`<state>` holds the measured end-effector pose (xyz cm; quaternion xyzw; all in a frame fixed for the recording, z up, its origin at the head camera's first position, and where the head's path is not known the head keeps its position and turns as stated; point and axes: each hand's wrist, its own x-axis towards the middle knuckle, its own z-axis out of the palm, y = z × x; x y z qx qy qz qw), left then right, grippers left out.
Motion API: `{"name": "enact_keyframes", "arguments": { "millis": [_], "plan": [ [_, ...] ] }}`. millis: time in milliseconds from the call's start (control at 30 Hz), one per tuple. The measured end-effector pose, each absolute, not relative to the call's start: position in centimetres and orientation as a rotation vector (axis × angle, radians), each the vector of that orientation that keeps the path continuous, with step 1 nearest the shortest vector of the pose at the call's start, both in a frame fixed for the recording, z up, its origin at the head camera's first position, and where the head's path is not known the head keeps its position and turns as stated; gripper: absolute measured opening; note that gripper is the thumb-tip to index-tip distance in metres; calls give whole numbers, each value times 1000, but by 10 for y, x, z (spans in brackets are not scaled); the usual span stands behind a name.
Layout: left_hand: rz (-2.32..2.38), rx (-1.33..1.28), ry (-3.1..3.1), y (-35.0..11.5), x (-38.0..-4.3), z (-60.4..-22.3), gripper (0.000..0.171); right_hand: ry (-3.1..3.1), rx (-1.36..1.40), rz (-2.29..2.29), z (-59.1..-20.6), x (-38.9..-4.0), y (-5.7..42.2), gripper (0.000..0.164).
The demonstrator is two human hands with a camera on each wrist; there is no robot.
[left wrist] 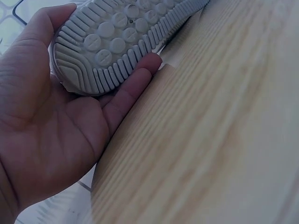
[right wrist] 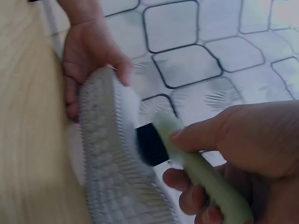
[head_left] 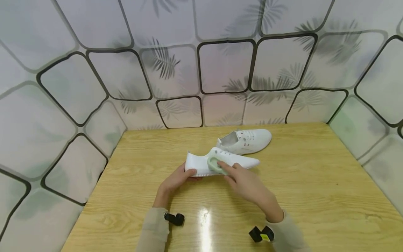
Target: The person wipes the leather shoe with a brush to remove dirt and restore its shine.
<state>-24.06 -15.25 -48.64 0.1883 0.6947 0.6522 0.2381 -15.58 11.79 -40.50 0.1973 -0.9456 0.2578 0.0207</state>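
Note:
In the head view, a white lace-up shoe [head_left: 196,162] is tilted on its side, toe to the right. My left hand [head_left: 174,180] holds it by the heel, thumb on the upper and fingers underneath. The left wrist view shows its ribbed, studded sole [left wrist: 117,39] against that hand. My right hand [head_left: 248,183] grips a pale green brush [head_left: 212,163] with the thumb along its back. Dark bristles [right wrist: 152,143] meet the side of the shoe in the right wrist view.
Behind the held shoe, a second white shoe [head_left: 259,140] rests on the wooden table [head_left: 315,182], overlapped by the first in the head view. Patterned fabric walls [head_left: 226,70] enclose the table at the back and both sides.

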Motion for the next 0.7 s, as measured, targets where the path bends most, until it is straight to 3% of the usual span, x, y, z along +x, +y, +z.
{"name": "enact_keyframes", "arguments": {
  "millis": [200,467,700],
  "plan": [
    [1789,520,1906,-151,-238,-486,46,-2924,499,674,-407,-158,120,50],
    [1764,545,1921,-152,-238,-485,45,-2998,614,634,-409,-150,106,62],
    [1775,584,1893,-152,-239,-484,45,-3017,547,637,-404,-148,114,68]
  ]
}}
